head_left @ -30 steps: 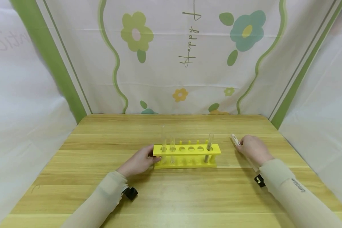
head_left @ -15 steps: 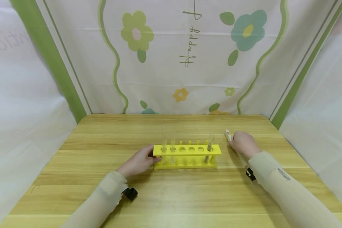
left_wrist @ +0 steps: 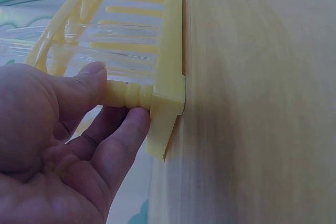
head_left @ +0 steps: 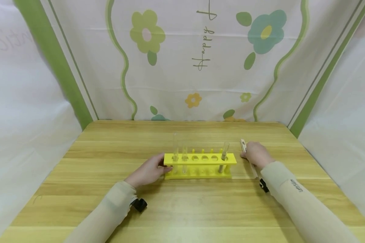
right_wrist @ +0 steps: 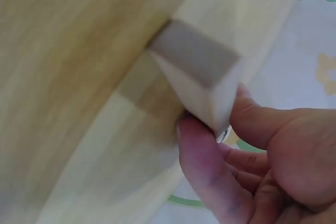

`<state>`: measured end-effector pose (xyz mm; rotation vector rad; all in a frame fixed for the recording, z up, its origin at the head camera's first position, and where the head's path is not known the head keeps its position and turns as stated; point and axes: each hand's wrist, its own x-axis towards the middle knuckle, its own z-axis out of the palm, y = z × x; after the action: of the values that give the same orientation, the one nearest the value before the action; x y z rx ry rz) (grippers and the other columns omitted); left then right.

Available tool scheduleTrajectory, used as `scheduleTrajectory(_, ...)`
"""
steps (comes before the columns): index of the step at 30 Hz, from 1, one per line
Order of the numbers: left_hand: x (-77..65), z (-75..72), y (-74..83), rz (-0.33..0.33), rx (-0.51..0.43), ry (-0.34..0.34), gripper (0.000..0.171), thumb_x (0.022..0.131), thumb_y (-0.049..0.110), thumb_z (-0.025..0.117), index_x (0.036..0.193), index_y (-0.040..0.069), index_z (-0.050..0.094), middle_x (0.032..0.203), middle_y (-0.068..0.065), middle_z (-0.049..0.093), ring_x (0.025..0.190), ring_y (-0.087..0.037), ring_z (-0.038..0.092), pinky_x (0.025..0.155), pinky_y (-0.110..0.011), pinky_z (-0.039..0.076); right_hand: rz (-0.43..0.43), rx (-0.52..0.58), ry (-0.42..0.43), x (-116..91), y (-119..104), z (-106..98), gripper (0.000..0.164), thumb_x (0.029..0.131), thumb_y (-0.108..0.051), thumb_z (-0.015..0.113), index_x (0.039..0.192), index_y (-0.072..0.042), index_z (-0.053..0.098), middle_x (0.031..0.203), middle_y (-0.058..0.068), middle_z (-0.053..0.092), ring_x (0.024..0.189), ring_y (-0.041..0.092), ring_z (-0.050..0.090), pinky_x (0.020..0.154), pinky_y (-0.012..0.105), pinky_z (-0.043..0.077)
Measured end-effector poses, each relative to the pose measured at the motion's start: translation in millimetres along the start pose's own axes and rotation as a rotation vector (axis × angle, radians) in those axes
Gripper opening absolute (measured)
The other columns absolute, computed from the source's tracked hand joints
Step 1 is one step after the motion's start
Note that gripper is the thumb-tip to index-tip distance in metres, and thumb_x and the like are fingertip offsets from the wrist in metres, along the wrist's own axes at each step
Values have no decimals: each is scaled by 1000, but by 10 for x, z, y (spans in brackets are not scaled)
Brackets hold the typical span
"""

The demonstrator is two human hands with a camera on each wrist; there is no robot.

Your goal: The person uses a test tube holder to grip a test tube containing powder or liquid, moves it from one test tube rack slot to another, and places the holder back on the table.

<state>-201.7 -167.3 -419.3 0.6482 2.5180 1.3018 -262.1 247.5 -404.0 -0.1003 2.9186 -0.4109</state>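
Note:
A yellow test tube rack [head_left: 199,162] stands on the table, with my left hand [head_left: 146,171] at its left end. In the left wrist view, the thumb and fingers pinch the rack's end post [left_wrist: 126,94]. Two clear test tubes [head_left: 185,153] sit upright in the leftmost holes. Another test tube [head_left: 225,148], grey in its lower part, leans slightly in the rightmost hole. To the right of the rack, my right hand [head_left: 258,155] holds a wooden test tube clamp [head_left: 243,145]. Its squared wooden end [right_wrist: 197,56] shows between thumb and fingers in the right wrist view.
The wood-grain table [head_left: 182,209] reaches back to a white curtain [head_left: 170,74] printed with flowers. More white cloth [head_left: 27,128] hangs along both sides. Several yellow pegs [head_left: 202,151] rise behind the rack's top plate.
My right hand has moved left, closer to the rack, with the test tube clamp, which now points more straight ahead. My left hand and the rack have stayed put.

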Motion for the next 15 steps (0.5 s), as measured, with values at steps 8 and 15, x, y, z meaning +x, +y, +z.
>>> scheduleTrajectory(8, 27, 19, -2, -12, -18, 8, 22, 100, 18, 62, 121, 21, 61, 112, 5, 64, 102, -15, 60, 88, -39, 48, -107, -88, 69, -12, -29, 14, 22, 94, -15, 70, 86, 6, 64, 73, 10, 60, 62, 24, 51, 65, 40, 47)
scheduleTrajectory(15, 30, 65, 26, -17, -24, 19, 32, 99, 15, 62, 131, 21, 58, 122, 6, 63, 109, -13, 59, 94, -40, 47, -104, -90, 78, 0, 24, 22, 23, 94, -15, 70, 87, 7, 64, 72, 10, 60, 61, 23, 52, 63, 39, 47)
